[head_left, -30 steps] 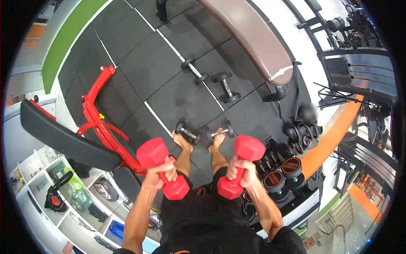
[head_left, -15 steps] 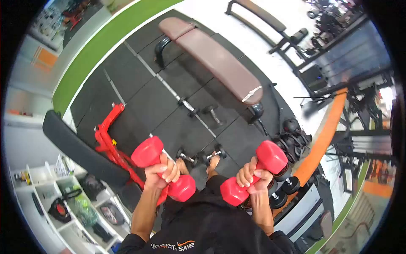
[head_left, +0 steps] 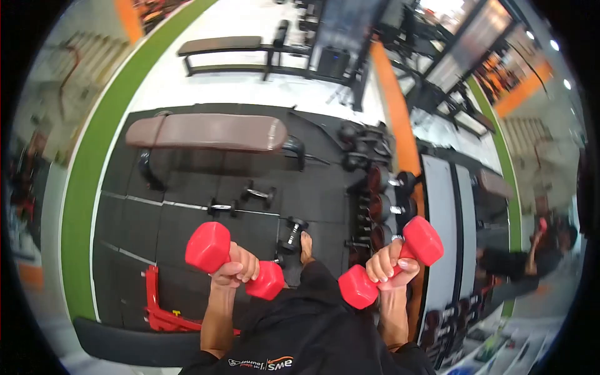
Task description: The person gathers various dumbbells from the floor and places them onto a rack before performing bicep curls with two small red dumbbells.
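My left hand (head_left: 235,265) is wrapped round the handle of a red dumbbell (head_left: 208,247), one head of it up and to the left, the other lower right. In my right hand (head_left: 392,265) is a second red dumbbell (head_left: 423,240), its upper head tilted to the right. Both are held up in front of my chest, apart from each other, with the fingers closed on the handles. Below them my black shirt (head_left: 312,325) shows. On the mat near my bare foot (head_left: 306,248) lies a black dumbbell (head_left: 294,234).
A brown padded bench (head_left: 209,132) stands ahead on the black mat. Two more dumbbells, one of them here (head_left: 258,194), lie before it. A dumbbell rack (head_left: 380,206) is on the right beside a mirror (head_left: 465,206). A red-framed black bench (head_left: 137,342) is at lower left.
My view has turned to the right, so the bench now lies across the view and the mirror shows more. Both hands keep their red dumbbells at about the same height.
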The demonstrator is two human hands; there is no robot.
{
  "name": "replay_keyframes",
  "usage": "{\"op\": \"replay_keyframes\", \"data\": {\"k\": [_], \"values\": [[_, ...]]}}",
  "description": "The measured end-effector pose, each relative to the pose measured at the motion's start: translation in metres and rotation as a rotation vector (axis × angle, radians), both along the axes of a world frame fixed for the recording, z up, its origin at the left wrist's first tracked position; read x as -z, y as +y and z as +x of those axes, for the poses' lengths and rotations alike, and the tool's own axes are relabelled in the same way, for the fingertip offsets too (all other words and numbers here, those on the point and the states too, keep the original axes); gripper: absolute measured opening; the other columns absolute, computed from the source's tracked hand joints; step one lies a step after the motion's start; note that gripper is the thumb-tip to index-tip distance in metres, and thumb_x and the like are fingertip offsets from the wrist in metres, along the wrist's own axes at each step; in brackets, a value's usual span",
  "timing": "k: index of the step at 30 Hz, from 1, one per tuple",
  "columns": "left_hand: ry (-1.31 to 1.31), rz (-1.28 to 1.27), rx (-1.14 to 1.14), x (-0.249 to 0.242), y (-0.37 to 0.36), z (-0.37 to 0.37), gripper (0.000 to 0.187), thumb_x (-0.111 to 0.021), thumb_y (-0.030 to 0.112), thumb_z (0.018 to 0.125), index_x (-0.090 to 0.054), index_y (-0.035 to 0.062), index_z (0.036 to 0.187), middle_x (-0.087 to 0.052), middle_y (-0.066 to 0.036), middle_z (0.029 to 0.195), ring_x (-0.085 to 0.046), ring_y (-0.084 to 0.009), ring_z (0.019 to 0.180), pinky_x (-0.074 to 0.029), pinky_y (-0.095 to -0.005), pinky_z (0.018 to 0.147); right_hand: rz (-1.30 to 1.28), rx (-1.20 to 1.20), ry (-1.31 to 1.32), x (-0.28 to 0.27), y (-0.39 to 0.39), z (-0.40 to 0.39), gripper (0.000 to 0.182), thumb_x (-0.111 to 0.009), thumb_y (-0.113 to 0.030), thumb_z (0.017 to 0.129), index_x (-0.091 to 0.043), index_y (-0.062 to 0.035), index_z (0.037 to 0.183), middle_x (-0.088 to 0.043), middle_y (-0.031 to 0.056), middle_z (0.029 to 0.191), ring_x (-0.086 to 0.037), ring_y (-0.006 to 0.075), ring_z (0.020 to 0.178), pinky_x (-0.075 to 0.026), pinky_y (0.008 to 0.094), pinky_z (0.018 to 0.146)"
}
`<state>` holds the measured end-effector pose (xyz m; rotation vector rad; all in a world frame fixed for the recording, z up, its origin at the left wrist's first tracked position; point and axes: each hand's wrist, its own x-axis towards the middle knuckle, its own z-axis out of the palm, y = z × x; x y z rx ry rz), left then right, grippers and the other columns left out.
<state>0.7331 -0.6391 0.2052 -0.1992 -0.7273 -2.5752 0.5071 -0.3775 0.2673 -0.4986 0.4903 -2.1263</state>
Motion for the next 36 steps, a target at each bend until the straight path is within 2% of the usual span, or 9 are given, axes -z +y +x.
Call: {"op": "replay_keyframes", "data": {"k": [9, 15, 21, 28, 33, 36], "values": [[0.2, -0.061, 0.409, -0.039, 0.045, -0.067, 0.022, -0.061, 0.0, 0.075, -0.047, 0.0062, 0.059, -0.051, -0.006, 0.052, -0.051, -0.019, 0.047, -0.049, -0.0369, 0.055, -0.11, 0.448, 0.36, -0.056, 0.108, 0.07, 0.015, -0.063, -0.013, 0.073, -0.053, -0.0022, 0.07, -0.053, 0.0087, 0.053, -0.052, 0.021, 0.043, -0.046, 0.0359, 0.043], [0.26, -0.07, 0.688, -0.054, 0.112, -0.136, 0.022, -0.061, -0.001, 0.076, -0.047, 0.0063, 0.061, -0.052, -0.007, 0.054, -0.051, -0.0191, 0.047, -0.048, -0.0369, 0.055, -0.071, 0.724, 0.374, -0.062, 0.171, 0.1, 0.015, -0.063, -0.012, 0.074, -0.052, -0.0026, 0.071, -0.052, 0.0085, 0.055, -0.051, 0.021, 0.044, -0.044, 0.0364, 0.044], [0.175, -0.069, 0.891, -0.054, 0.221, -0.188, 0.02, -0.062, 0.0, 0.077, -0.048, 0.0055, 0.064, -0.05, -0.007, 0.053, -0.05, -0.0187, 0.046, -0.047, -0.0365, 0.053, -0.021, 0.841, 0.4, -0.052, 0.263, 0.107, 0.017, -0.065, -0.012, 0.078, -0.051, -0.0034, 0.071, -0.053, 0.0091, 0.057, -0.052, 0.0221, 0.047, -0.045, 0.0366, 0.049], [0.2, -0.176, 1.106, -0.067, 0.329, -0.233, 0.022, -0.064, -0.002, 0.076, -0.049, 0.0052, 0.062, -0.051, -0.008, 0.053, -0.052, -0.0202, 0.047, -0.047, -0.0371, 0.055, 0.006, 1.023, 0.352, -0.038, 0.331, 0.109, 0.019, -0.068, -0.012, 0.079, -0.052, -0.0038, 0.075, -0.052, 0.0077, 0.058, -0.051, 0.0204, 0.047, -0.045, 0.0354, 0.049], [0.151, -0.24, 1.208, -0.063, 0.381, -0.249, 0.024, -0.066, -0.001, 0.08, -0.05, 0.005, 0.063, -0.051, -0.007, 0.057, -0.053, -0.0209, 0.054, -0.047, -0.0383, 0.06, 0.054, 1.072, 0.356, -0.03, 0.358, 0.107, 0.02, -0.07, -0.013, 0.08, -0.052, -0.0044, 0.077, -0.052, 0.0068, 0.059, -0.051, 0.0191, 0.049, -0.045, 0.0348, 0.051], [0.089, -0.262, 1.259, -0.057, 0.392, -0.259, 0.033, -0.068, 0.0, 0.081, -0.046, 0.0078, 0.058, -0.049, -0.005, 0.055, -0.052, -0.0192, 0.053, -0.046, -0.0366, 0.059, 0.103, 1.135, 0.344, -0.026, 0.368, 0.106, 0.021, -0.07, -0.013, 0.081, -0.052, -0.0045, 0.077, -0.052, 0.0068, 0.06, -0.051, 0.0188, 0.049, -0.045, 0.0346, 0.051]]}}
